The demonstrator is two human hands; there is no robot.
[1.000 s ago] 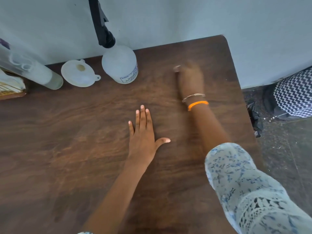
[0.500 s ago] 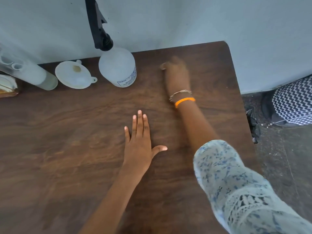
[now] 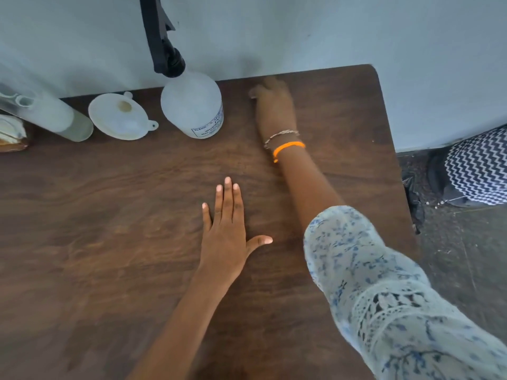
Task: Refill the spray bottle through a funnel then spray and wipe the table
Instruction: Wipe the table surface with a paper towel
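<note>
The translucent spray bottle (image 3: 192, 105) with its black trigger head (image 3: 162, 37) stands at the back of the dark wooden table (image 3: 96, 256), against the wall. A white funnel (image 3: 118, 116) rests just left of it. My left hand (image 3: 225, 231) lies flat on the table's middle, fingers together, thumb out, holding nothing. My right hand (image 3: 274, 108) is stretched to the far edge, right of the bottle, palm down and blurred. A small pale bit shows at its thumb side; whether anything lies under the palm is hidden.
A clear plastic bottle (image 3: 52, 116) leans at the back left, with a pale brownish object (image 3: 11, 133) beside it at the frame edge. Right of the table, on the dark floor, are a black bag (image 3: 411, 198) and zigzag-patterned fabric (image 3: 477, 165).
My right hand has slid left along the far edge toward the spray bottle. The left hand has stayed flat in place. The view has shifted slightly.
</note>
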